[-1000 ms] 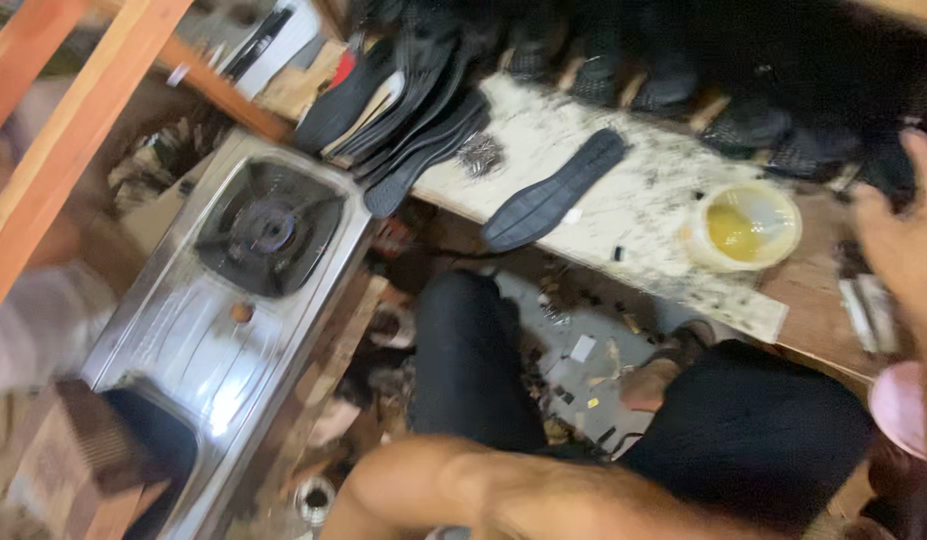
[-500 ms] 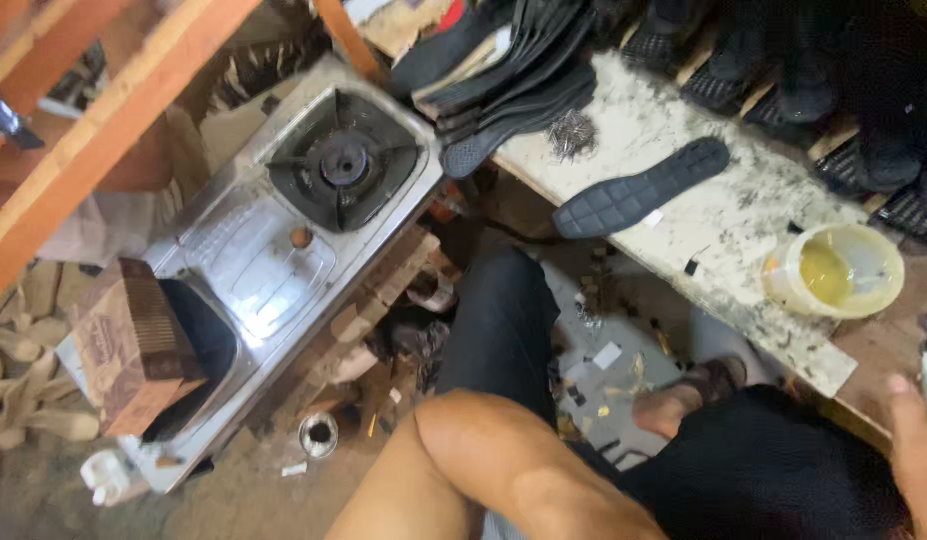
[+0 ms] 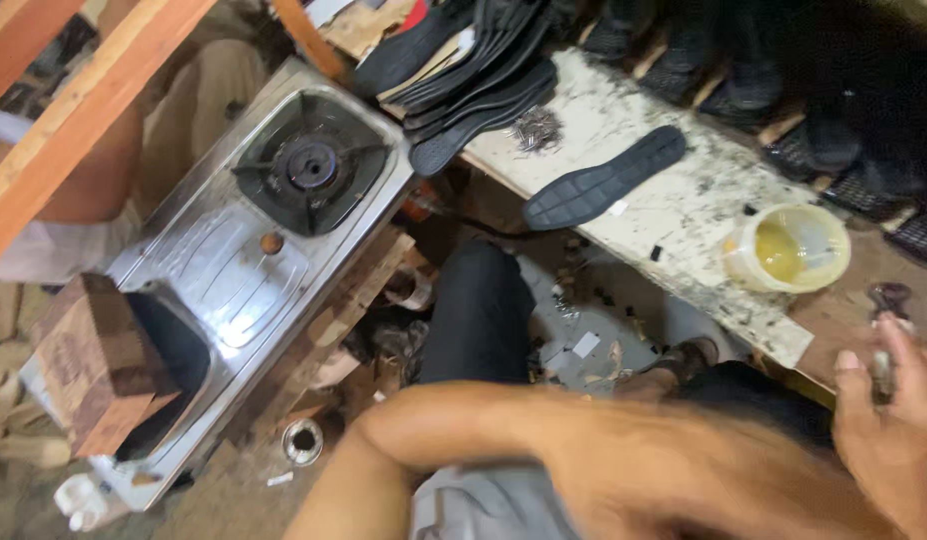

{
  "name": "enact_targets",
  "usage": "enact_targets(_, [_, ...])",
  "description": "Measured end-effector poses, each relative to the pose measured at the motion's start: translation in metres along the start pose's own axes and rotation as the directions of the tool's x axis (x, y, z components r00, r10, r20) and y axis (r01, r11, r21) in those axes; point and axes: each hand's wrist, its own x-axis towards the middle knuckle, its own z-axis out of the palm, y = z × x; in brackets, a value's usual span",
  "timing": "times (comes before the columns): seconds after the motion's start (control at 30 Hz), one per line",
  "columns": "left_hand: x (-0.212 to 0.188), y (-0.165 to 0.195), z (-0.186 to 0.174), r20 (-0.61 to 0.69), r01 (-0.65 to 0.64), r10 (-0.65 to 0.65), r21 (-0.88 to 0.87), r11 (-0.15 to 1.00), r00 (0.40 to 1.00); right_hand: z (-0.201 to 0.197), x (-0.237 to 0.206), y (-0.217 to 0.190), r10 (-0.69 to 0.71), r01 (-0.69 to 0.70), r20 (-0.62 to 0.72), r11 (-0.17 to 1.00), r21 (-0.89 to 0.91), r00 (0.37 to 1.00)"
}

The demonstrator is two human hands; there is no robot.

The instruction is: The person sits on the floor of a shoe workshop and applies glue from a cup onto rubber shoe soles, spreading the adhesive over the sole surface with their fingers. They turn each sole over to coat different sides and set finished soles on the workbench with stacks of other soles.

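The right hand curls its fingers around a small dark tool at the bench's edge. Just beyond the fingertips sits a yellow tub; farther off, a black sole. The blurred left arm hides its fingers. A stove stands well apart.

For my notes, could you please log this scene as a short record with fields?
Setting: cluttered shoe workshop
Right hand: fingers on a small dark tool, at the bench edge
Left hand: not visible; blurred forearm crosses the foreground
Bench: single black sole, yellowish tub, stacked soles
Left side: steel gas stove, brown box
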Motion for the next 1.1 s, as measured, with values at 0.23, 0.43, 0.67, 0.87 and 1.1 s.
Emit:
enact_targets(0.23, [-0.088,-0.043,-0.134,-0.66,0.654,0.045,0.729,-0.204,0.75,-0.016,-0.015,-0.006,0.065,-0.072,-0.071,0.992,-0.101,0.995])
enact_targets(0.43, [-0.09,-0.049,-0.13,-0.728,0.684,0.025,0.63,-0.368,0.685,-0.028,0.04,-0.028,-0.035,0.042,0.062,0.991,-0.125,0.997])
enact_targets(0.67, [-0.073,-0.039,-0.127,-0.893,0.894,-0.069,0.447,-0.029,0.444,-0.007,0.117,-0.06,-0.087,0.292,0.471,0.878,-0.38,0.878])
enact_targets(0.87, [-0.1,-0.025,-0.104,-0.827,0.447,0.173,0.451,0.773,0.535,-0.01,0.128,-0.066,0.149,0.188,0.616,0.874,-0.447,0.773])
enact_targets(1.1, [-0.151,-0.063,-0.061,-0.957,0.251,-0.225,-0.176,0.952,0.183,-0.012,0.101,-0.019,-0.052,0.152,0.358,0.955,-0.256,0.932])
